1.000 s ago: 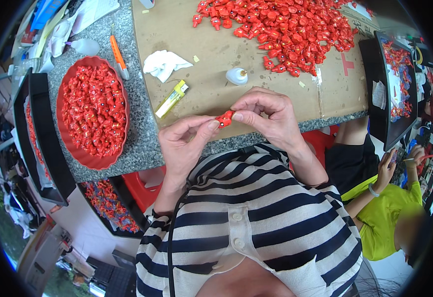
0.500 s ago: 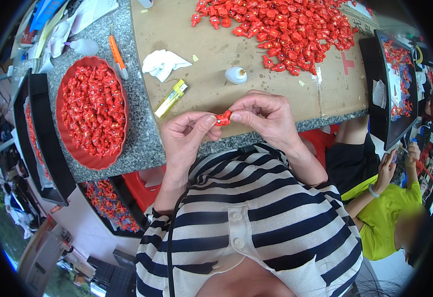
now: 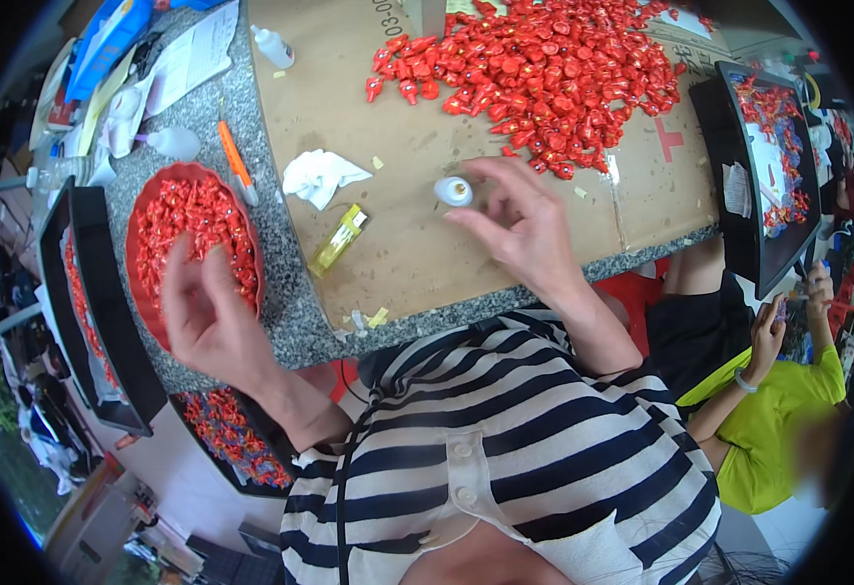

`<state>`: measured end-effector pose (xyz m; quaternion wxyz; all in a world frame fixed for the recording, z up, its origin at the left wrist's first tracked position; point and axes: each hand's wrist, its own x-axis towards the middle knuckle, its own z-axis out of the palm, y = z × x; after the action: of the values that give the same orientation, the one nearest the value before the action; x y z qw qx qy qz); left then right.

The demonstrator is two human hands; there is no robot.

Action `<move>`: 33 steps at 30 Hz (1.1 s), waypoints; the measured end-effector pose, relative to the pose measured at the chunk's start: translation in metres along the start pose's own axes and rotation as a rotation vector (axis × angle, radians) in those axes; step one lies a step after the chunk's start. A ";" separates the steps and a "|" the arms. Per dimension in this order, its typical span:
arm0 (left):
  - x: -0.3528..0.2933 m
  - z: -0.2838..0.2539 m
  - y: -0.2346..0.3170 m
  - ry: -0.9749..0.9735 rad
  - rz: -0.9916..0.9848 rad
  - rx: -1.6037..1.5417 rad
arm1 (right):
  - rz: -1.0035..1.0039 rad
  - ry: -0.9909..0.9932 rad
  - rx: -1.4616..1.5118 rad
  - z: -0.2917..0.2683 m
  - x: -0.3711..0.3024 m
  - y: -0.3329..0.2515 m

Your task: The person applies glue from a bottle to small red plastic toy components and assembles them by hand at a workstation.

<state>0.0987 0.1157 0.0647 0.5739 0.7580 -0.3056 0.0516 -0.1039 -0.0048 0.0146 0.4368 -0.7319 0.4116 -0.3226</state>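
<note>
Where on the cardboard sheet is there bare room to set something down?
Free: the cardboard sheet between the yellow lighter, the white cap and the near edge; also right of the right hand. Crowded: the far part under the red pieces.

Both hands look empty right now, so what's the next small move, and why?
Probably extend the right hand past the small white bottle to pick one piece from the heap of red wrapped pieces on the cardboard sheet. The left hand, open, hovers over the filled red oval bowl.
</note>
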 end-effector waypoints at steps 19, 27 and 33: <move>-0.034 0.130 0.014 -0.935 -0.294 -0.264 | -0.029 0.151 0.337 -0.030 -0.017 0.024; -0.088 0.078 -0.001 -0.988 -0.802 -1.081 | -0.290 0.200 0.254 -0.001 -0.014 0.014; -0.101 0.069 -0.007 -0.894 -0.980 -1.215 | -0.361 0.209 0.161 0.010 -0.020 0.013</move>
<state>0.0021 0.0950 -0.0074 0.6611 0.3184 -0.1173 -0.6692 -0.1086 0.0129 -0.0032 0.3839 -0.7191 0.2900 -0.5013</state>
